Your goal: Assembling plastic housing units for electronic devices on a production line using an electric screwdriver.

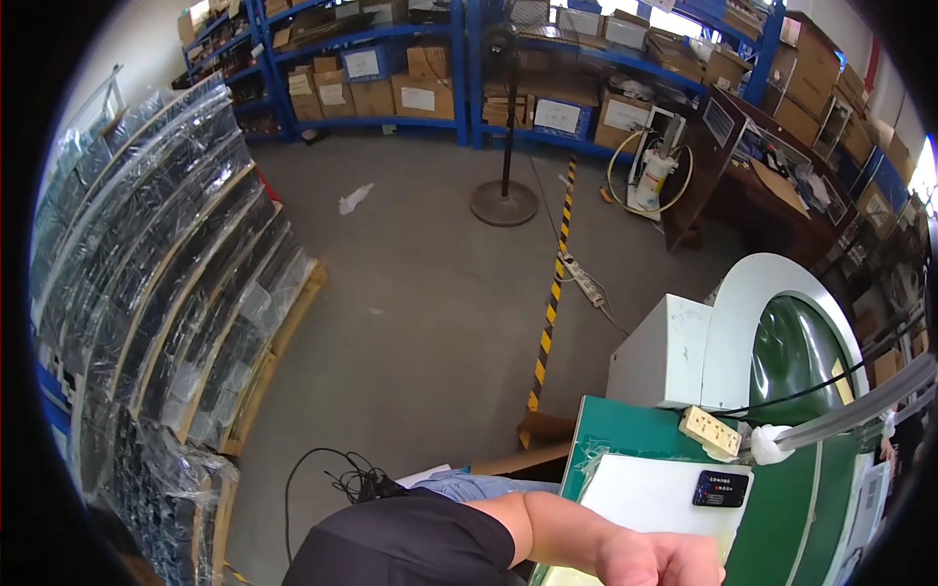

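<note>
My left arm in a black sleeve [391, 547] reaches right across the lower edge. At its end my left hand [674, 561] is over the near part of a white sheet [635, 488] on a green-topped bench [606, 425]. Its fingers look curled closed; the lower edge cuts off the fingertips and anything they may hold. A black phone [721, 488] with a lit screen lies on the sheet just beyond the hand. My right hand is out of view.
A cream power strip [710, 432] and a white machine with a green round opening [796, 342] stand beyond the sheet. Wrapped stacked panels [166, 283] on pallets fill the left. A pedestal fan [505, 195], blue shelves [371, 122] with boxes, and a brown desk [743, 186] are farther back.
</note>
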The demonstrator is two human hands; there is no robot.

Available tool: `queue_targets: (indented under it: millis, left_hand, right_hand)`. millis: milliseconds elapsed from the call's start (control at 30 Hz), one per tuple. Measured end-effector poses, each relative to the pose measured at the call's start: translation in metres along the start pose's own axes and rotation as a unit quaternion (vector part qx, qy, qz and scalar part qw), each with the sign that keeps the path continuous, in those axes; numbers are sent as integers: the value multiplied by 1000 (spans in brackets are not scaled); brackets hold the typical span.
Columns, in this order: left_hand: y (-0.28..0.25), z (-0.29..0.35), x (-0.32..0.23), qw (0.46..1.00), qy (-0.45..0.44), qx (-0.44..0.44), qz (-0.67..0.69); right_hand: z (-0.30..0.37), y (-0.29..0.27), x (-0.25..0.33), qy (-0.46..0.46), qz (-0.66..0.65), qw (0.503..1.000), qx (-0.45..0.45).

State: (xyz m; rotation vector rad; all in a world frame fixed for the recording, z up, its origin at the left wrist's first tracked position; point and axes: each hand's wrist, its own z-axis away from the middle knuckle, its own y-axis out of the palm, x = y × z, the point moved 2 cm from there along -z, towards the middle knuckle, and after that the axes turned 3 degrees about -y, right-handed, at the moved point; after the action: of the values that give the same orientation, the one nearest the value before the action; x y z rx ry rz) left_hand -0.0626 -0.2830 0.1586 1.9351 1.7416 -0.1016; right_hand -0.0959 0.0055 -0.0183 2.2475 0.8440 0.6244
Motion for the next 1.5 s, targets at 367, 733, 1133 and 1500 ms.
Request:
queue_targets:
  millis: [367, 733, 1133, 1500]
  left_hand:
    - [35, -1, -6, 891, -16, 175, 420]
    - [47, 71, 191, 898, -356, 184, -182]
    - [11, 132, 303, 666, -269, 557, -416]
    - [-33, 131, 363, 646, -540, 456, -289]
  right_hand:
    - [158, -23, 48, 63, 469, 751, -460]
    - [226, 43, 85, -59, 491, 784, -375]
    - [203, -54, -56, -243, 860, 222, -391]
    - [189, 10, -59, 113, 910, 183, -356]
